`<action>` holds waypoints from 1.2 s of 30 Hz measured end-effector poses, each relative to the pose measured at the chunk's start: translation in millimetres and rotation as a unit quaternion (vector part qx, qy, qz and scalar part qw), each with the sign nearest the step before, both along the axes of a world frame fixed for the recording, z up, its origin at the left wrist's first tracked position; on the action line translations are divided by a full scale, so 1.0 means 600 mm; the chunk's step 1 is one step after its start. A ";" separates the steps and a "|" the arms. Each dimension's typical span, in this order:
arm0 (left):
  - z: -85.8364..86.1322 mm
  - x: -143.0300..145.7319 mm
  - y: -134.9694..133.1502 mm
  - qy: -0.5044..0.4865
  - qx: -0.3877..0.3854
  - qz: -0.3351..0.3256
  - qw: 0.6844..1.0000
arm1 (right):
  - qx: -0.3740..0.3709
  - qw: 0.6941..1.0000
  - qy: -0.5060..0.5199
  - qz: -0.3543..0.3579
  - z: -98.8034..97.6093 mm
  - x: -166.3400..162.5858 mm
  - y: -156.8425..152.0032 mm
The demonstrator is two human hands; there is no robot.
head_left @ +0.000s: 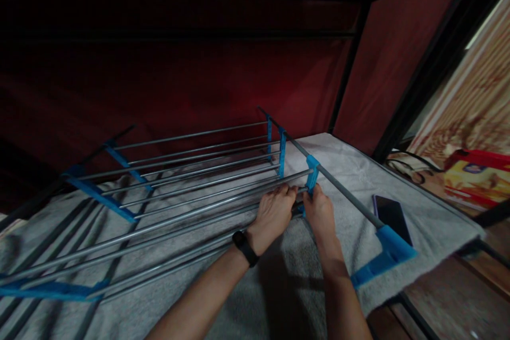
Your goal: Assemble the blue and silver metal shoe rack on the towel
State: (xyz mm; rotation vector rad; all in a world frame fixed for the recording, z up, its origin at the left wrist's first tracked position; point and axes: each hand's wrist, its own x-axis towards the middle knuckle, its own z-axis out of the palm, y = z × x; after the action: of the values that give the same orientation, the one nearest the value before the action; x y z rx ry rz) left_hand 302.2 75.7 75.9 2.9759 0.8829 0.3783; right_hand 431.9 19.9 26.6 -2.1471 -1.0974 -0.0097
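Observation:
A rack of grey metal tubes (191,214) and blue plastic brackets lies across a grey cloth. With a dark band on its wrist, my left hand (274,215) is closed round the end of a lower tube, beside a blue bracket (313,170). My right hand (320,208) grips the lower part of that same bracket, its fingers right next to the left ones. The joint between tube and bracket is partly hidden by my fingers. From the bracket's top a long side tube (345,192) runs to a blue corner bracket (384,257) nearer me.
Grey cloth (434,228) covers the surface under the rack. A phone (392,217) lies right of the side tube. Dark red panels (207,85) and a black frame post (353,64) stand behind. On the floor at right are a red-and-yellow package (478,178) and cables (406,167).

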 end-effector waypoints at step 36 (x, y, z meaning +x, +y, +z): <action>0.004 -0.042 -0.024 -0.024 0.065 0.015 0.998 | -0.012 0.999 -0.047 -0.008 -0.019 0.006 -0.004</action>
State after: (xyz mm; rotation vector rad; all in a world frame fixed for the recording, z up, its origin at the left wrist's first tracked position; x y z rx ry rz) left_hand 277.2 61.4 78.1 3.0589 0.9336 0.5240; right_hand 435.7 17.3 15.2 -2.1966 -1.1382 -0.1073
